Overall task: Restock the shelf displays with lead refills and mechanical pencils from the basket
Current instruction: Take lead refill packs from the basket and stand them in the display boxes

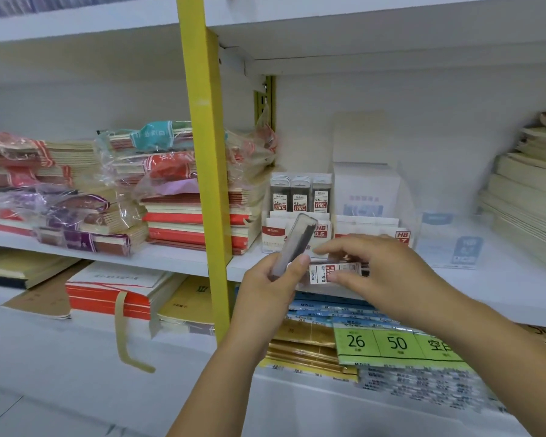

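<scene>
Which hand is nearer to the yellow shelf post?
Left. The left hand, gripping a tilted refill case, is just right of the yellow post; the right hand, pinching a second case, is farther right.

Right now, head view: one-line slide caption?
Left hand holds one lead refill case tilted up, right hand pinches a second case flat, before the 0.5 HB display.

The right hand (382, 272) hides the far end of the flat lead refill case (323, 273) and the lower front of the display tray (368, 225) at its 12 o'clock, the white box (364, 187) behind carries print too blurred to read, and the paper stack (527, 197) at 3 o'clock is cut off by the edge.
</scene>
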A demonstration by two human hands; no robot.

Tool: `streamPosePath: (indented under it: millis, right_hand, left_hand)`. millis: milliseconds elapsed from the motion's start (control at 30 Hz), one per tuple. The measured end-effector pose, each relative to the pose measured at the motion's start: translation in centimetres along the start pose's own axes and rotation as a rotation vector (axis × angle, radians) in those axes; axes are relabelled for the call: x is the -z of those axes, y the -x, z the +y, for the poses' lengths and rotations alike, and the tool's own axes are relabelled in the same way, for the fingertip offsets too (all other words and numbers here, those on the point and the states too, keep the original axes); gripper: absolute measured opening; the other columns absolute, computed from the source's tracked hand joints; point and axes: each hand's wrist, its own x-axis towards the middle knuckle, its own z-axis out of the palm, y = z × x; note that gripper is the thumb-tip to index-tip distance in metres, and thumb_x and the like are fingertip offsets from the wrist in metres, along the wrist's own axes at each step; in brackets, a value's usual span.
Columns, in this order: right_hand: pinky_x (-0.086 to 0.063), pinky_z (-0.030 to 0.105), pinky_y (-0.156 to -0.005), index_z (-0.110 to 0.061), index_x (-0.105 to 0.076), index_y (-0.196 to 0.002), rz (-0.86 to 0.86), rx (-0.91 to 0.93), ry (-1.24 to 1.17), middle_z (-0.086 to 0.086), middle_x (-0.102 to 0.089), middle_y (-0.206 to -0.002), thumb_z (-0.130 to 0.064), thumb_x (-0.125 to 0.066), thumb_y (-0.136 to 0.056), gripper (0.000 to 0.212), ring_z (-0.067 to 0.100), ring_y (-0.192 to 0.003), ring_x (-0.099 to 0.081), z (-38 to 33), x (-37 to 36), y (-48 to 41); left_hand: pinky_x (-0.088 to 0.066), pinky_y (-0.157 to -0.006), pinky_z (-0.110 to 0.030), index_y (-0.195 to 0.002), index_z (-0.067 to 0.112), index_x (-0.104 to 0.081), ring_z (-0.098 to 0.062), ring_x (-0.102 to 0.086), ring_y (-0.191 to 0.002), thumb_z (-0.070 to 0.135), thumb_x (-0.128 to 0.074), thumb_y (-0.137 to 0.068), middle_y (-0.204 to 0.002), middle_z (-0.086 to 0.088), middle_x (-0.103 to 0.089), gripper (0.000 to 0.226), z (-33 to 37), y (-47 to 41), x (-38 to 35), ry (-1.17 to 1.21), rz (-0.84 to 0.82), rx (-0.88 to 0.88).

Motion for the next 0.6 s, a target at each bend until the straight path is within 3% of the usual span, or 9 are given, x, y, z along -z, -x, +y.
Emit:
streamPosePath:
  millis: [100,200,367,467,600]
  right_hand:
    - [-0.041,0.012,-0.066,-0.053,-0.04,-0.134,0.105,-0.017,-0.071,-0.028,-0.051,-0.1,-0.024,-0.062,-0.092,0.056,-0.007,-0.082,-0.057,0.0,1.8,-2.5]
    - [-0.046,0.011,-0.05,-0.054,-0.037,-0.132,0.253,-0.094,-0.321,-0.014,-0.052,-0.109,-0.009,-0.061,-0.092,0.066,-0.001,-0.07,-0.065,0.5,3.8,-5.9]
    - [-0.044,0.004,-0.065,-0.045,-0.05,-0.112,0.413,-0.037,-0.259,-0.021,-0.058,-0.092,-0.011,-0.06,-0.092,0.04,0.002,-0.083,-0.062,1.5,4.6,-10.6]
    - [-0.043,0.011,-0.073,-0.038,-0.054,-0.117,0.422,-0.004,-0.107,-0.019,-0.062,-0.092,-0.016,-0.062,-0.092,0.035,-0.001,-0.084,-0.06,1.9,4.4,-12.2]
    - [-0.045,0.019,-0.07,-0.035,-0.055,-0.119,0.372,0.018,0.037,-0.012,-0.065,-0.095,-0.02,-0.065,-0.089,0.035,0.005,-0.084,-0.061,2.2,3.9,-13.2]
  left_hand:
    - [-0.036,-0.045,-0.016,-0.096,0.031,-0.072,0.001,-0.046,-0.048,0.07,-0.048,-0.08,-0.072,0.009,-0.073,0.048,0.3,-0.5,0.4,0.051,0.088,-0.036]
    - [-0.039,-0.054,-0.024,-0.091,0.039,-0.071,0.001,-0.051,-0.059,0.069,-0.046,-0.083,-0.081,0.006,-0.076,0.04,0.3,-1.1,1.0,0.062,0.183,-0.055]
    - [-0.039,-0.059,-0.028,-0.084,0.047,-0.069,-0.001,-0.052,-0.065,0.065,-0.046,-0.09,-0.086,0.008,-0.076,0.031,0.3,-1.9,1.5,0.039,0.203,-0.055]
    - [-0.039,-0.052,-0.016,-0.089,0.033,-0.071,0.004,-0.049,-0.052,0.067,-0.044,-0.088,-0.073,0.013,-0.074,0.043,0.2,-2.2,1.5,0.029,0.185,-0.067]
    - [-0.036,-0.045,-0.007,-0.091,0.022,-0.072,0.005,-0.048,-0.046,0.067,-0.043,-0.085,-0.055,0.019,-0.062,0.054,0.0,-2.4,1.8,0.007,0.194,-0.074]
